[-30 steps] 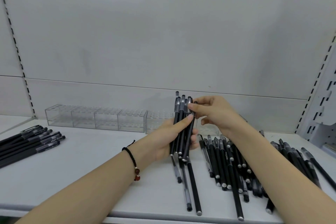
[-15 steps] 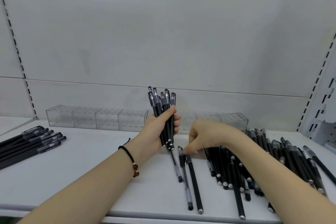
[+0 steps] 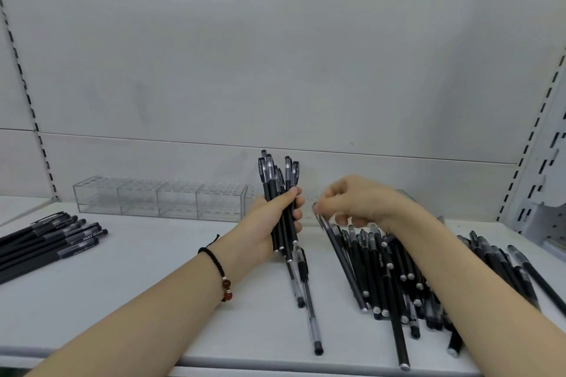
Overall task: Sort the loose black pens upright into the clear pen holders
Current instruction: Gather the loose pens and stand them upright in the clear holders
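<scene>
Gathering step: judged to be the collecting of loose pens into one hand before loading; no pen stands in a holder yet.
Left hand [image 3: 275, 223]: fingers wrapped firmly round a bundle of pens [image 3: 277, 193], held upright, caps uppermost, above the shelf [image 3: 153, 285].
Right hand [image 3: 358, 202]: blurred; fingertips appear to pinch the upper end of one lifted pen [image 3: 340, 257], whose lower end rests among the loose pile [image 3: 386, 269].
Loose pile: lying flat, right of centre, partly under the right forearm. Two stray pens [image 3: 306, 285] lie just below the bundle. A side group [image 3: 46, 242] lies at far left.
Clear pen holders [image 3: 159, 199]: in a row against the back panel, left of the bundle; any further unit behind the hands is largely hidden.
Recommended handling: raise the lifted pen clear of its neighbours, turn it cap-up, lay it parallel into the bundle.
Risk: a slack left grip may let pens slide out below.
</scene>
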Demonstrator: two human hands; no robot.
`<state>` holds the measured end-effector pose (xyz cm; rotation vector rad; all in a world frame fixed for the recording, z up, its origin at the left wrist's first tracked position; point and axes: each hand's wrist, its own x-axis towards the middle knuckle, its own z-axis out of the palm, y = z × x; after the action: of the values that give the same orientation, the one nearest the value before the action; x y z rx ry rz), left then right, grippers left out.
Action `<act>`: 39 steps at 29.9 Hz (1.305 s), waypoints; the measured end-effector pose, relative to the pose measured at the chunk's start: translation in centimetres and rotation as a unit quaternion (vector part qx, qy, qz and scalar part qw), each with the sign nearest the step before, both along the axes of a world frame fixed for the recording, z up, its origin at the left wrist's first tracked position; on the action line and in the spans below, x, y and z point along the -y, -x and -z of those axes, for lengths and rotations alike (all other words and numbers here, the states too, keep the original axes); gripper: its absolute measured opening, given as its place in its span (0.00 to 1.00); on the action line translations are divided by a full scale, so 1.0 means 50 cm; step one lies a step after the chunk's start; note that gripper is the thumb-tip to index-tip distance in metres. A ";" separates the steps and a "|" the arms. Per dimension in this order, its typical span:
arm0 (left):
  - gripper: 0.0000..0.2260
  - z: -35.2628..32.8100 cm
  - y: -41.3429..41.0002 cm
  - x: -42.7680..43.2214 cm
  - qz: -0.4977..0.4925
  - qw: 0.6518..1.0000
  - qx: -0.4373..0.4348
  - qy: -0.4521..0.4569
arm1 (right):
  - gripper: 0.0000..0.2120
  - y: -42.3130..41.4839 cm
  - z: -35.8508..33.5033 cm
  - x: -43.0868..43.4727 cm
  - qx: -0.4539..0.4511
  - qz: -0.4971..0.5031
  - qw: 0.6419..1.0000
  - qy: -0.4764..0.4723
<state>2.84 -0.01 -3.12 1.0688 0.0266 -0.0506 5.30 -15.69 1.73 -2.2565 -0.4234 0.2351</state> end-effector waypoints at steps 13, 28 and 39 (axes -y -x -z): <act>0.14 0.004 0.026 0.024 0.126 0.990 -0.002 -0.064 | 0.02 -0.009 -0.002 -0.002 0.098 0.045 0.969 -0.221; 0.13 0.010 0.013 0.021 0.092 0.995 0.014 -0.031 | 0.21 -0.042 -0.003 0.081 0.054 0.077 0.930 0.357; 0.11 0.008 0.012 0.019 0.069 0.997 -0.006 -0.039 | 0.18 -0.041 0.023 0.031 0.099 0.060 0.932 0.344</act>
<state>2.27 -0.94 -3.54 1.1473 -0.0349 -0.1814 7.33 -17.25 0.57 -3.0030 -0.3362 0.0975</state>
